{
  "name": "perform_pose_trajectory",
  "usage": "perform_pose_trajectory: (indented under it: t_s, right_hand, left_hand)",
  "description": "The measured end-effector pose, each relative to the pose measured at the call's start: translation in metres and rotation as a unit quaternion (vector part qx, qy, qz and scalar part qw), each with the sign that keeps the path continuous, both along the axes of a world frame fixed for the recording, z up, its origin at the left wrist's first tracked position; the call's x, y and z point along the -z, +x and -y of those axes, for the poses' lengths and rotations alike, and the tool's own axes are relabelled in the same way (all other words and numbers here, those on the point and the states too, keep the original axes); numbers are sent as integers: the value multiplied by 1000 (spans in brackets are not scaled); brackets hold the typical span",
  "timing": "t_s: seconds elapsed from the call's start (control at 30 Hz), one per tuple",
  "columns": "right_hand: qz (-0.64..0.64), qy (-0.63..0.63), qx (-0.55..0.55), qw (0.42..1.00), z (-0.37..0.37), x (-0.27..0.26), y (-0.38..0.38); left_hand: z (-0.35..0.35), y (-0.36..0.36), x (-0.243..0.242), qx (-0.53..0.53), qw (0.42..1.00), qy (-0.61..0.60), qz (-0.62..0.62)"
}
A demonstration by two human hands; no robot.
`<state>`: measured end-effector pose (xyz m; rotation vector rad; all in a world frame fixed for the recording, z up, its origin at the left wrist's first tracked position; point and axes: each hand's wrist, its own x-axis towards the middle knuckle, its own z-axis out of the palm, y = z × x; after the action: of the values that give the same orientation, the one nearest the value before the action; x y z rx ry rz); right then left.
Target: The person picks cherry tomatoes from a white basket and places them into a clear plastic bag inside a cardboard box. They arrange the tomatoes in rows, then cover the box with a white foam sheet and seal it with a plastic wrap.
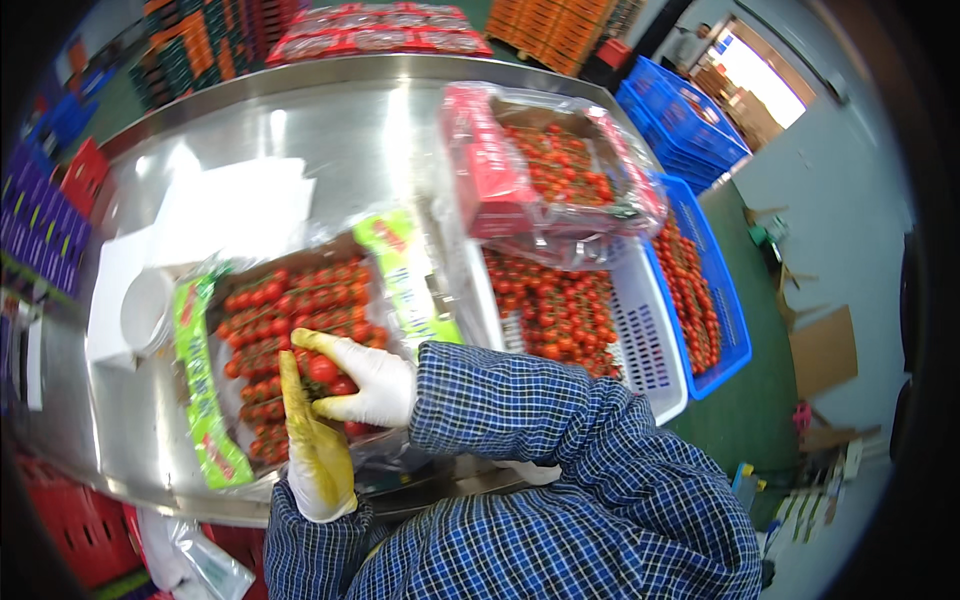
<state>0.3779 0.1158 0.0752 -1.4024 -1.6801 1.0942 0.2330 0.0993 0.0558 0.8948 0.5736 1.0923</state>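
Observation:
Both hands wear white gloves with yellow-stained fingers, over an open carton (330, 249) of cherry tomatoes on the vine (289, 300). My right hand (367, 379) bends around a few tomatoes (322, 369) near the carton's front right, thumb and fingers on either side of them. Held flat, my left hand (319, 457) reaches over the front edge, its fingertips beside those same tomatoes and close to the right thumb. Rows of tomato trusses fill the rest of the carton. Green printed flaps (201, 382) fold outwards left and right, and clear plastic lines the sides.
Right of the carton, a white perforated crate (637, 330) of tomatoes carries a red, plastic-wrapped tomato carton (487, 165). Beyond it is a blue crate (739, 337). White sheets (232, 202) and a white cup-like container (147, 307) lie left on the steel table (360, 112). A person (686, 49) stands far back.

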Motion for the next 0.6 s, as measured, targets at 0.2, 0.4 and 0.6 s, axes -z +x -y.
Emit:
perform_pose_trajectory:
  t_s: [0.2, 0.4, 0.6]
  right_hand:
    - [-299, -56, 128, 944, 58, 7, 221]
    - [309, 12, 384, 870, 17, -4, 451]
    - [508, -134, 410, 746, -86, 22, 532]
  left_hand:
    - [45, 88, 2, 185, 978, -66, -70]
    - [101, 143, 20, 210, 955, 32, -208]
    - [134, 138, 19, 105, 956, -20, -272]
